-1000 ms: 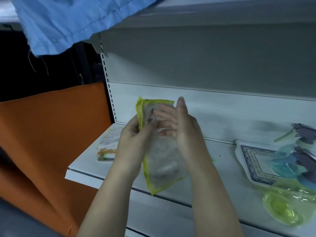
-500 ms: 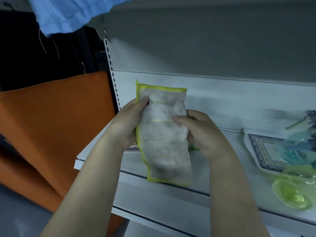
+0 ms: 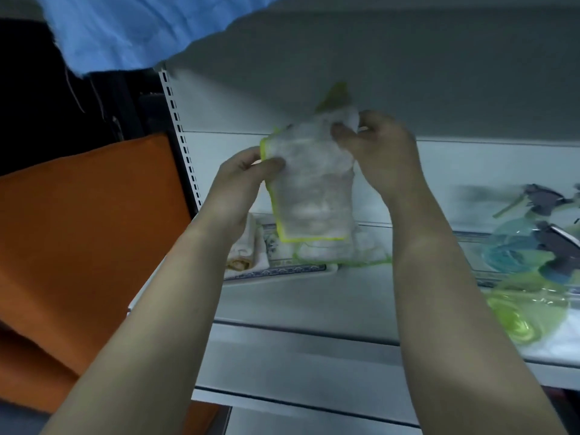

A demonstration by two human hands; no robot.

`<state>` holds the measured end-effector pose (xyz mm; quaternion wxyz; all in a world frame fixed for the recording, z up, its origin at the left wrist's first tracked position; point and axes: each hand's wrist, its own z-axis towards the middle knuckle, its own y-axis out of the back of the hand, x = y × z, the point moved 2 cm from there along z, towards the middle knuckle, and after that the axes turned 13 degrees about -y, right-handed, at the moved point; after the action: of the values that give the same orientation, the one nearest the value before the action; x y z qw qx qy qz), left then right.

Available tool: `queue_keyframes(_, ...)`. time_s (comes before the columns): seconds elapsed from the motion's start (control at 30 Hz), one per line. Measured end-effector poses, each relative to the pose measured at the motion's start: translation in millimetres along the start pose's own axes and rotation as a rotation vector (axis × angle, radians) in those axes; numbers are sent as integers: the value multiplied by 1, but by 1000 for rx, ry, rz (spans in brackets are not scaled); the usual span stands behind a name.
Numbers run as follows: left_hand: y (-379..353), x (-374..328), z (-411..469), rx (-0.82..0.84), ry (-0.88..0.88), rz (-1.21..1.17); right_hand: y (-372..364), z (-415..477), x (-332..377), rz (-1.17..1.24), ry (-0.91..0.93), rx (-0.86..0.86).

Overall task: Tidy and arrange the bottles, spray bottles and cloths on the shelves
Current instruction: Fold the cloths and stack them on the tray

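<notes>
A folded white cloth with a yellow-green edge (image 3: 312, 189) hangs in the air above the shelf (image 3: 314, 302). My left hand (image 3: 241, 180) pinches its upper left corner, and my right hand (image 3: 379, 149) pinches its upper right corner, which is lifted higher. Below it, on a patterned tray (image 3: 282, 273) at the shelf's left, lie another green-edged white cloth (image 3: 342, 249) and a folded beige cloth (image 3: 244, 249). Spray bottles lie at the right: a teal one (image 3: 514, 243) and a yellow-green one (image 3: 527, 312).
A blue cloth (image 3: 131, 29) hangs over the upper shelf's left edge. An orange panel (image 3: 81, 227) stands left of the perforated shelf upright (image 3: 180, 136). A second patterned tray (image 3: 483, 281) lies under the spray bottles. A lower shelf ledge (image 3: 298, 387) juts out beneath.
The cloth has been lifted and turned, with my right hand rising to its upper corner and pulling it open. The view shifted down, showing the tray with cloths beneath.
</notes>
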<state>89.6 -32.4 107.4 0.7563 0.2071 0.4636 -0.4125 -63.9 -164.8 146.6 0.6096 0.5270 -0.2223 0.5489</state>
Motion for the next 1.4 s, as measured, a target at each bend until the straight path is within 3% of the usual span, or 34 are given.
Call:
queue_keyframes(0.1,6,2,-22,32,-41,78,9,-38,-7,56,-8,63)
queue_keyframes(0.23,18,38,-87,177,160,159,-5,-103,-73,107,-276,368)
queue_keyframes(0.37,20,67,-132,401,353,398,-21,-151,-119,-167,-421,528)
queue_keyframes(0.57,31,79,-137,459,349,374,-29,-160,-118,-239,-436,471)
queue_keyframes(0.63,32,77,-135,412,285,381,-28,-161,-121,-218,-473,427)
queue_keyframes(0.7,28,72,-130,328,219,300,-28,-159,-125,-178,-503,377)
queue_keyframes(0.8,20,73,-111,52,133,123,-39,-145,-126,-143,-557,260)
queue_keyframes(0.9,14,79,-93,-101,113,200,-56,-126,-124,-138,-566,120)
queue_keyframes(1.07,2,99,-100,207,-43,624,-69,-117,-128,-215,-613,-1)
queue_keyframes(1.2,1,112,-112,277,-120,746,-70,-121,-136,-342,-662,-17)
queue_keyframes(1.4,2,112,-103,410,6,826,-67,-116,-125,-347,-732,127)
